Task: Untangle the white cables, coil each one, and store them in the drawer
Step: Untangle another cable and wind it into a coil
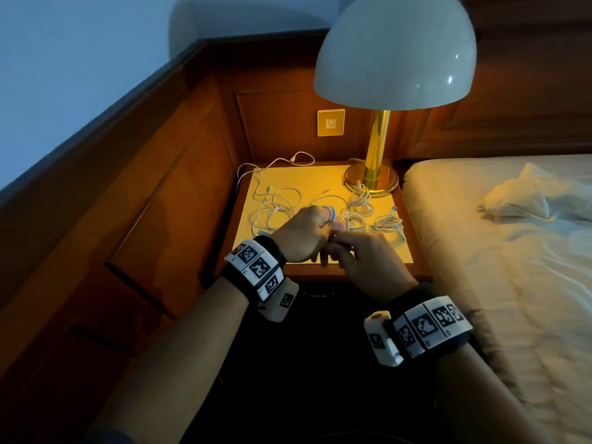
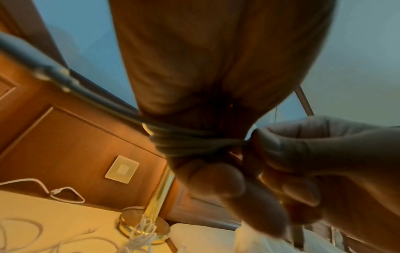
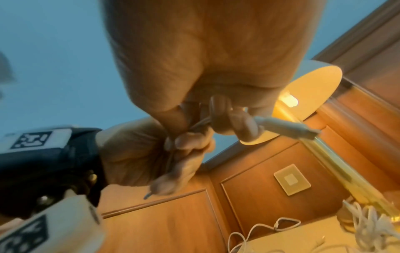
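Note:
Both hands meet over the front of the nightstand [image 1: 320,181]. My left hand [image 1: 330,224] has a white cable [image 1: 330,213] wound in several turns round its curled fingers; the coil [image 2: 184,142] shows dark and close in the left wrist view. My right hand [image 1: 339,248] pinches the same cable just beside the coil, fingers [image 2: 303,150] curled. Its plug end [image 3: 288,128] sticks out past my right fingertips. More white cables lie loose: a tangle [image 1: 275,213] at the left, a bunch [image 1: 360,197] by the lamp base, a small coil [image 1: 387,223] at the right.
A brass lamp [image 1: 371,174] with a white dome shade [image 1: 394,52] stands at the nightstand's back right. One cable loop [image 1: 296,159] leans on the wood panel below a wall switch [image 1: 331,122]. The bed [image 1: 496,235] is at the right. Below the nightstand's front edge all is dark.

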Action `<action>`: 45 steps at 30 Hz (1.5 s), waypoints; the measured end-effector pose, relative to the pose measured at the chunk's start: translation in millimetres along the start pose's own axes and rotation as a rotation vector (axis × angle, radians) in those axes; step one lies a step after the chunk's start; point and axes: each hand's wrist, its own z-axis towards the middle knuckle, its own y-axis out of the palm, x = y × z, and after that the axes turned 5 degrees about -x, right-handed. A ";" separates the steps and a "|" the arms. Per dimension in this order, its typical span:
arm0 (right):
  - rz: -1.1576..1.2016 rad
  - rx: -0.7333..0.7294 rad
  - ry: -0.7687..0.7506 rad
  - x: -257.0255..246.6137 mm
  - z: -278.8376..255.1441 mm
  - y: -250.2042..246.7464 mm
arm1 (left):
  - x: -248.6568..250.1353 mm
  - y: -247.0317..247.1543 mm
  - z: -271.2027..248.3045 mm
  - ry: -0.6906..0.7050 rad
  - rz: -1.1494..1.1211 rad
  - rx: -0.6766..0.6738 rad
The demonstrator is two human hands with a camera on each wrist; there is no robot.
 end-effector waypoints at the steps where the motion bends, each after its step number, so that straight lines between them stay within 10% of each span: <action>1: -0.001 0.034 -0.011 -1.8 -0.1 -5.1 | -0.2 -1.6 -1.7 -0.037 -0.011 -0.074; 8: 0.224 0.272 -0.116 -8.0 2.8 -16.2 | 2.7 -3.1 -11.5 -0.077 -0.461 -0.405; 14: 0.339 0.160 -0.130 -10.2 6.2 -17.3 | -6.6 -5.0 -14.2 -0.060 -0.929 -0.523; 24: 0.201 0.513 0.089 -6.4 18.3 -2.8 | -3.2 10.1 -2.1 -0.037 -0.767 0.193; 33: 0.248 0.200 -0.015 0.4 15.4 -17.9 | -9.8 24.4 -11.4 0.072 -0.748 0.258; 40: -0.151 0.399 -0.132 8.4 27.4 -21.6 | -5.6 19.4 -13.0 0.128 -0.914 0.230; 45: 0.386 0.422 0.172 -4.1 34.7 -23.4 | 7.7 22.6 -13.0 0.132 -0.799 0.195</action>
